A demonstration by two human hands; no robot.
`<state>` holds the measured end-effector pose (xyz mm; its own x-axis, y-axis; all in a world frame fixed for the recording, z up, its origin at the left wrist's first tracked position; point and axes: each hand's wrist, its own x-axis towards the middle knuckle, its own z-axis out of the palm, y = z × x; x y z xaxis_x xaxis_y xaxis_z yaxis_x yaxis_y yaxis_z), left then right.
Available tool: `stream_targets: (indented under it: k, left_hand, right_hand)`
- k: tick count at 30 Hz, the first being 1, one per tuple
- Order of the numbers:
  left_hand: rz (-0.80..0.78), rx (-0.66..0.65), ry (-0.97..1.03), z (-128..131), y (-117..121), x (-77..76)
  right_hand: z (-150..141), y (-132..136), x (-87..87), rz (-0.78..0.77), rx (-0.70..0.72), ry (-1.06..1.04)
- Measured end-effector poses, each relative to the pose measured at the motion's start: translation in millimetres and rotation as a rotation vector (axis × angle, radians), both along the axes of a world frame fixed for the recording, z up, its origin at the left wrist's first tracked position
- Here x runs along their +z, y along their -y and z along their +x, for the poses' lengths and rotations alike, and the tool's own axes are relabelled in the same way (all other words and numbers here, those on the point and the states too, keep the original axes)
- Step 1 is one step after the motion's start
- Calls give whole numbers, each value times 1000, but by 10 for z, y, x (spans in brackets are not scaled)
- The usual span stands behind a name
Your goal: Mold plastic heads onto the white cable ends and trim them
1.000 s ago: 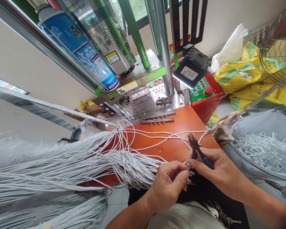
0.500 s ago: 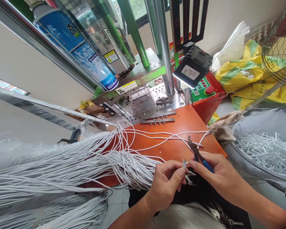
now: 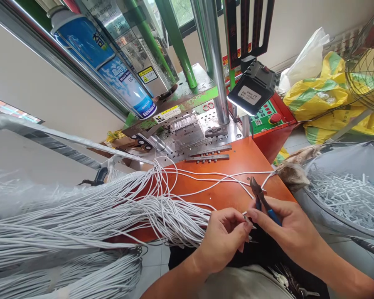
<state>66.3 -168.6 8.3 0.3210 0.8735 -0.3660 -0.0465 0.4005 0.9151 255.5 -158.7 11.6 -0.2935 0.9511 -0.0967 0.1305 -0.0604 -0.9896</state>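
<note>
My right hand (image 3: 291,222) is wrapped around diagonal cutters (image 3: 257,192) with blue handles, their dark jaws pointing up and away from me. Its thumb and forefinger also meet at a small cable end (image 3: 246,217) with a silvery tip. My left hand (image 3: 221,238) pinches that same end between thumb and fingertips, hiding most of it. Just left of the fingers lies a thick bundle of white cables (image 3: 171,218), its ends spilling under my left hand. A few loose white cables (image 3: 205,179) run across the orange tabletop (image 3: 230,195) near the cutters.
Behind the table stands a press with a metal mold (image 3: 183,122) and toothed metal bars (image 3: 210,158) in front. A blue spray can (image 3: 112,70) and a black work lamp (image 3: 252,87) hang above. At right, a lined bin (image 3: 345,199) holds white scraps.
The silvery cable end has tipped from upright to slanting down to the right. My left hand has moved slightly right, and the cutters have shifted a little to the right.
</note>
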Motion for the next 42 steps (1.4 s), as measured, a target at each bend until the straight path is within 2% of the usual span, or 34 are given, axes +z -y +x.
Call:
stream_targets:
  k: [6, 11, 16, 18, 21, 27, 30, 35, 42]
  left_hand:
    - [27, 39, -54, -34, 30, -35]
    - [19, 60, 78, -89, 84, -26]
    - [133, 69, 132, -114, 94, 18]
    - [141, 92, 117, -120, 80, 18]
    - [116, 129, 90, -139, 63, -6]
    - [90, 174, 64, -152, 47, -41]
    - [36, 184, 49, -138, 46, -43]
    - [-4, 184, 36, -126, 38, -28]
    - [-127, 179, 104, -129, -19, 18]
  right_hand:
    - [-50, -64, -11, -83, 16, -22]
    - [-61, -81, -138, -161, -19, -15]
    - [-107, -19, -240, -124, 34, 14]
    - [-95, 13, -231, -45, 21, 44]
    - [-30, 62, -194, 164, -19, 150]
    - [115, 175, -249, 687, -36, 543]
    - [169, 197, -301, 870, -50, 731]
    - [260, 154, -287, 1034, 5, 899]
    - [325, 48, -174, 1110, 98, 941]
